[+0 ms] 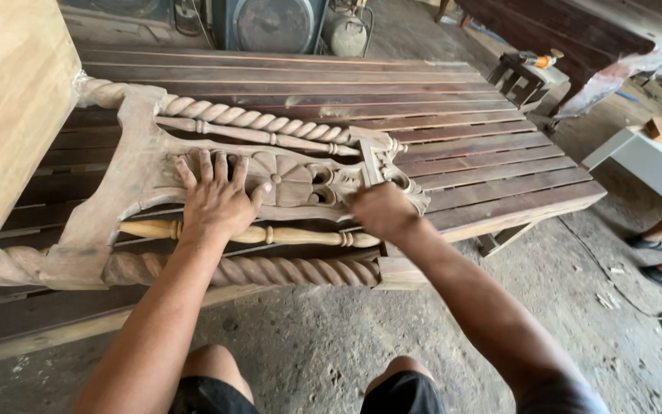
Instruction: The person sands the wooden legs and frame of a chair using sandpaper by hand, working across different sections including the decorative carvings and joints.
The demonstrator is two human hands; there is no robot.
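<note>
The carved frame point(193, 199) lies lengthwise across both hands: left hand point(216, 201) spread flat on its middle, right hand point(381, 211) closed, blurred, at its end.

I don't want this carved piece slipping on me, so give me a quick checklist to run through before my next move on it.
1. Left hand flat on the carved panel, fingers spread: ok.
2. Right hand closed at the panel's right end; what its grip holds is blurred: cannot tell.
3. Carved frame lying flat on the slatted wooden platform: ok.
4. Frame fully supported: its near twisted rail lies right at the platform's front edge: not ok.
5. Any clamp holding the frame: none visible, only the hands: not ok.
6. Standing room: another person's feet are off to the right, apart from the platform: ok.
</note>
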